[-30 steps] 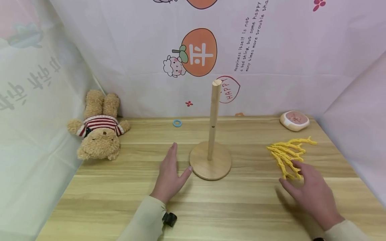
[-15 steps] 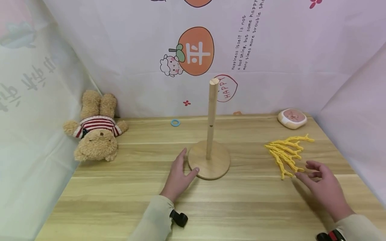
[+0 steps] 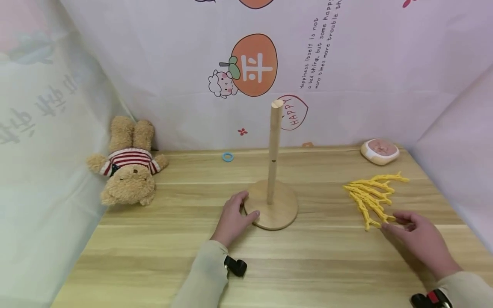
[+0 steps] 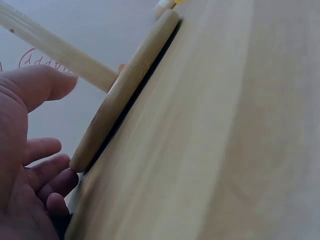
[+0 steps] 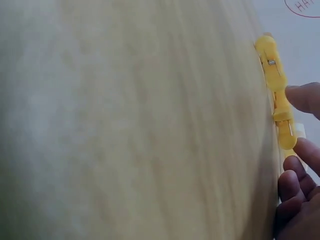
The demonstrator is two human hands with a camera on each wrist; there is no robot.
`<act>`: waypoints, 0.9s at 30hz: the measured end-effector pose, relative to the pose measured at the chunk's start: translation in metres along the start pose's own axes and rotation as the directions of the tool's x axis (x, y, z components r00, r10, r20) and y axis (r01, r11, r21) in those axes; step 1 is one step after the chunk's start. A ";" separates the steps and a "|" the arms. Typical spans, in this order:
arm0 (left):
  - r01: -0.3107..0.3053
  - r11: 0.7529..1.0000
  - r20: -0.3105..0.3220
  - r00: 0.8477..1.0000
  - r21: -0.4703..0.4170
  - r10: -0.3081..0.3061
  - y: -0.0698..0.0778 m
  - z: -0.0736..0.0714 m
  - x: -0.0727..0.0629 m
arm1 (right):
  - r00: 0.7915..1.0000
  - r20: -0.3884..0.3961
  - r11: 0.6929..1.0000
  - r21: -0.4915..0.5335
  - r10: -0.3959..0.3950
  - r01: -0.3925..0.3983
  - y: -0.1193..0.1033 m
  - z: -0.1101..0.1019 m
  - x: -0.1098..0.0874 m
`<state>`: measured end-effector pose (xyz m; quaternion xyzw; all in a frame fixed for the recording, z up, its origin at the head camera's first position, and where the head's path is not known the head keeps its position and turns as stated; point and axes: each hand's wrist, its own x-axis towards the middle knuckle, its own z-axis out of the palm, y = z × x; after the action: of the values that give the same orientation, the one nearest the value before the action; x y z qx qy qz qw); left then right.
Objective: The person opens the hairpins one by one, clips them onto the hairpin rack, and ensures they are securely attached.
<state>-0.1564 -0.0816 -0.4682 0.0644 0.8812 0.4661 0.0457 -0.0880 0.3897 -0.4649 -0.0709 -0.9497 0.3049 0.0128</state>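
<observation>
A wooden stand has a round base [image 3: 285, 209] and an upright post [image 3: 274, 149] with a small hole partway up. My left hand [image 3: 233, 220] is at the base's left edge. Its fingertips meet the rim, while the thumb hovers over the base, as the left wrist view shows. To the right lies a bundle of yellow branch-shaped plastic pieces [image 3: 371, 194], spread like a fan. My right hand [image 3: 423, 239] has its thumb and index finger on either side of the nearest branch end, pinching the yellow piece [image 5: 282, 105]; the other fingers curl loosely beneath.
A teddy bear [image 3: 131, 171] in a striped top lies upside down at the left. Near the back edge are a small blue ring [image 3: 228, 157] and a rounded pink-topped object [image 3: 380, 151]. Printed cloth [image 3: 173, 77] hangs around the table [image 3: 308, 265].
My left hand has come right and onto the stand's base rim. My right hand has shifted right and lower, its thumb and index finger now at the branch's end. The view sways slightly.
</observation>
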 end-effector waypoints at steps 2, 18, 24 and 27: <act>0.001 1.000 0.011 1.000 0.018 -0.001 -0.001 -0.001 0.001 | 1.000 0.007 1.000 -0.022 0.004 -0.004 -0.001 -0.001 0.000; -0.016 0.993 0.055 0.998 0.119 0.009 0.000 -0.002 0.005 | 0.984 0.027 0.983 0.038 0.178 -0.179 -0.014 0.004 0.004; -0.023 0.989 0.062 0.998 0.145 0.014 -0.001 -0.001 0.008 | 0.953 -0.057 0.947 0.144 0.299 -0.288 -0.020 0.010 0.003; -0.023 0.988 0.062 0.998 0.152 0.014 -0.002 0.000 0.008 | 0.949 -0.080 0.944 0.159 0.306 -0.290 -0.019 0.011 0.002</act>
<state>-0.1640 -0.0816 -0.4699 0.0898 0.9118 0.3956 0.0630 -0.0929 0.3682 -0.4628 -0.2284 -0.9012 0.3678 0.0210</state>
